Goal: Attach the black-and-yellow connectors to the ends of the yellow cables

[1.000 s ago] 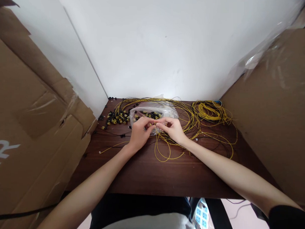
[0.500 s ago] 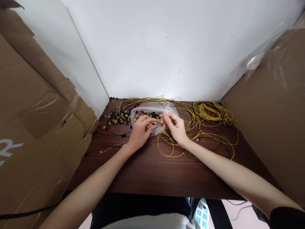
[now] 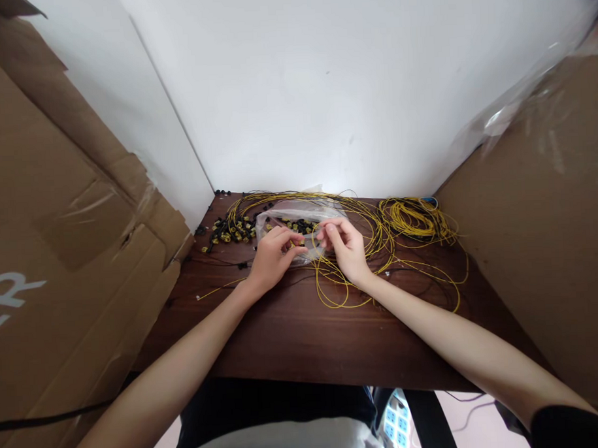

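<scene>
My right hand (image 3: 346,247) pinches a thin yellow wire (image 3: 317,285), whose loops hang down to the table. My left hand (image 3: 274,254) faces it with thumb and index finger nearly meeting. Black and yellow show between those fingers, but I cannot tell whether that is a held piece or parts behind. Both hands are over the near side of a clear plastic bag (image 3: 298,209) with small black-and-yellow connectors (image 3: 301,225) in it. A small gap separates the two hands' fingertips.
Left of the bag lies a pile of black-and-yellow connectors (image 3: 233,229) on wires. A coiled yellow wire bundle (image 3: 411,218) sits at the back right of the dark wooden table (image 3: 293,348). Cardboard stands on the left (image 3: 74,245) and right (image 3: 538,196), with a white wall (image 3: 314,106) behind.
The fingertips of my hands have moved slightly apart. My left fingers are lower, and the hanging loop of yellow wire has shifted a little to the right.
</scene>
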`<action>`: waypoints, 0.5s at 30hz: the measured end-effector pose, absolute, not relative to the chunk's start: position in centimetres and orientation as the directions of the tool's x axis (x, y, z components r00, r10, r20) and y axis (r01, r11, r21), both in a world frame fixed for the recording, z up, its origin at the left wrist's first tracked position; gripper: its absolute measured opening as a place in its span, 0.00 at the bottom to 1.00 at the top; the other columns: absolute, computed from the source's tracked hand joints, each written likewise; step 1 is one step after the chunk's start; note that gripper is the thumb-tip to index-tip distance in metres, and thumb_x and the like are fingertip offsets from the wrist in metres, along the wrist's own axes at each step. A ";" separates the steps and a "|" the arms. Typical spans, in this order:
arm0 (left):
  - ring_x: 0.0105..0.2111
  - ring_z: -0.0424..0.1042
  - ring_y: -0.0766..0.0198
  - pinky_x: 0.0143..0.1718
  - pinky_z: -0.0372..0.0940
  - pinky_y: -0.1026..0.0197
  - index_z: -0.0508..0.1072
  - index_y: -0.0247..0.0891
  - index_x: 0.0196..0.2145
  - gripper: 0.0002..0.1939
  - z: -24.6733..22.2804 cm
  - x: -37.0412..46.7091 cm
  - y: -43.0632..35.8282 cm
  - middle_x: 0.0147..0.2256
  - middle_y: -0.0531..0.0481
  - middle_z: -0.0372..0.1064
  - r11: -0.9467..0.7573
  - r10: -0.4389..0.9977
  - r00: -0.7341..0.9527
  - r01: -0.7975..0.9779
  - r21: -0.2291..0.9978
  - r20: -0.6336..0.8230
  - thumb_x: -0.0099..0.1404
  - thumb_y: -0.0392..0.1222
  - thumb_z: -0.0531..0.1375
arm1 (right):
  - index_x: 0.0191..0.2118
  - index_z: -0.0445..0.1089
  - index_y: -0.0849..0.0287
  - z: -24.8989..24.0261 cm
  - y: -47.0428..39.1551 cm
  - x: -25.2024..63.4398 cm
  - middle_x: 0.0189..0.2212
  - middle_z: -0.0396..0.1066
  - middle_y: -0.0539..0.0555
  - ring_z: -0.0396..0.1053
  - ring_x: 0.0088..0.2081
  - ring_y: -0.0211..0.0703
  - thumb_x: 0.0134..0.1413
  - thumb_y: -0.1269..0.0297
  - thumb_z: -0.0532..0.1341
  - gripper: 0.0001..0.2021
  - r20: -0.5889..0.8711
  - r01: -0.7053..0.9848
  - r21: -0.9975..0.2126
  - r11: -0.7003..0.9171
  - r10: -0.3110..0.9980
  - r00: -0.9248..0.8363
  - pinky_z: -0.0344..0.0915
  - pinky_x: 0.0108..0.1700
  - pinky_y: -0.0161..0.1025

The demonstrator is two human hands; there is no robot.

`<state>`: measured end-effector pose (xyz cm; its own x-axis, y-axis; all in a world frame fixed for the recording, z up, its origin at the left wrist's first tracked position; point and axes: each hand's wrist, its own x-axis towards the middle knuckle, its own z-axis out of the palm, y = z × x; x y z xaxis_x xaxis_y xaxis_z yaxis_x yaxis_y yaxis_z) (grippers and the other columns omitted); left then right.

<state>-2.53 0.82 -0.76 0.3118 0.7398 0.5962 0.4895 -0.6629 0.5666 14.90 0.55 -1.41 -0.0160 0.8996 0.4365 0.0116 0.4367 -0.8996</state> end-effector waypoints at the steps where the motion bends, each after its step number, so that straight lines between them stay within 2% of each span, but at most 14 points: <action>1: 0.28 0.66 0.65 0.30 0.61 0.63 0.73 0.35 0.33 0.08 -0.7 -2.6 0.8 0.28 0.50 0.68 -0.662 0.740 0.310 0.488 0.569 0.597 0.57 0.42 0.62 | 0.39 0.63 0.56 -1.4 0.6 14.9 0.26 0.68 0.50 0.64 0.24 0.36 0.57 0.53 0.54 0.12 0.443 -0.004 -0.897 0.443 0.897 0.003 0.61 0.27 0.35; 5: 0.28 0.65 0.65 0.29 0.60 0.63 0.72 0.35 0.32 0.07 -0.7 -2.7 0.9 0.28 0.49 0.68 -0.662 0.739 0.303 0.494 0.564 0.601 0.57 0.41 0.62 | 0.42 0.59 0.54 -1.5 0.6 14.8 0.27 0.68 0.49 0.64 0.25 0.36 0.58 0.54 0.55 0.11 0.457 -0.065 -0.886 0.459 0.888 0.039 0.62 0.29 0.35; 9: 0.27 0.65 0.66 0.29 0.60 0.63 0.72 0.34 0.32 0.07 -0.6 -2.7 0.9 0.28 0.50 0.68 -0.658 0.742 0.300 0.499 0.564 0.600 0.57 0.40 0.62 | 0.40 0.65 0.56 -1.5 0.5 14.9 0.27 0.67 0.50 0.64 0.26 0.36 0.58 0.54 0.54 0.12 0.459 -0.016 -0.888 0.459 0.888 0.009 0.62 0.30 0.35; 15: 0.28 0.65 0.65 0.30 0.60 0.64 0.72 0.34 0.33 0.08 -0.3 -2.8 0.8 0.28 0.50 0.68 -0.638 0.759 0.288 0.510 0.578 0.584 0.58 0.41 0.62 | 0.31 0.71 0.58 -1.5 0.6 15.0 0.26 0.68 0.51 0.64 0.27 0.37 0.59 0.53 0.52 0.17 0.485 0.103 -0.870 0.483 0.874 -0.002 0.62 0.31 0.37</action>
<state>-2.79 0.80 -0.28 0.2880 0.7590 0.5839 0.5096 -0.6377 0.5776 15.02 0.57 -1.48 -0.0024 0.8744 0.4853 0.1027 0.4829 -0.8696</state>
